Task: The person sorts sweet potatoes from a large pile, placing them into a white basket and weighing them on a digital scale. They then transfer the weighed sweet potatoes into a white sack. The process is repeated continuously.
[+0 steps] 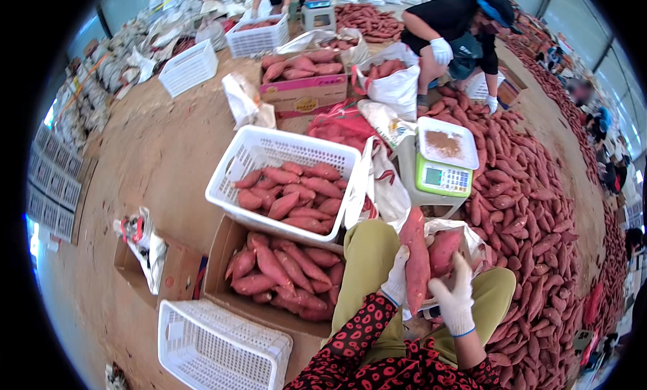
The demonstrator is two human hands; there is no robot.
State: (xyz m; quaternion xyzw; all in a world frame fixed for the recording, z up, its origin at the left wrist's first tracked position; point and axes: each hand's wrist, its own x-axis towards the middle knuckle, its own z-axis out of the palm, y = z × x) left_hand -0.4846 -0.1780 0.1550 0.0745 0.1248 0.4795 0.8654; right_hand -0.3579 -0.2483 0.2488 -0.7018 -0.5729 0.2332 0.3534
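Observation:
My left hand [397,278], in a white knit glove, grips a long red-skinned sweet potato [416,258] held upright between my knees. Just right of it, my gloved right hand [457,296] has its fingers apart beside a shorter sweet potato [445,249]; whether it touches that one I cannot tell. Both are over an open white woven sack [472,237]. To the left, a white plastic crate [283,137] and, below it, a cardboard box [217,268] both hold sweet potatoes. A green-framed digital scale [445,175] with soil on its pan stands on a stool ahead of my knees.
A large heap of sweet potatoes [530,248] spreads along my right. Ahead, a co-worker [445,21] in white gloves bends over it. An empty white crate [222,339] lies at lower left, near an open carton [177,268]. Beyond the crate are a filled carton [303,94] and sack [399,94].

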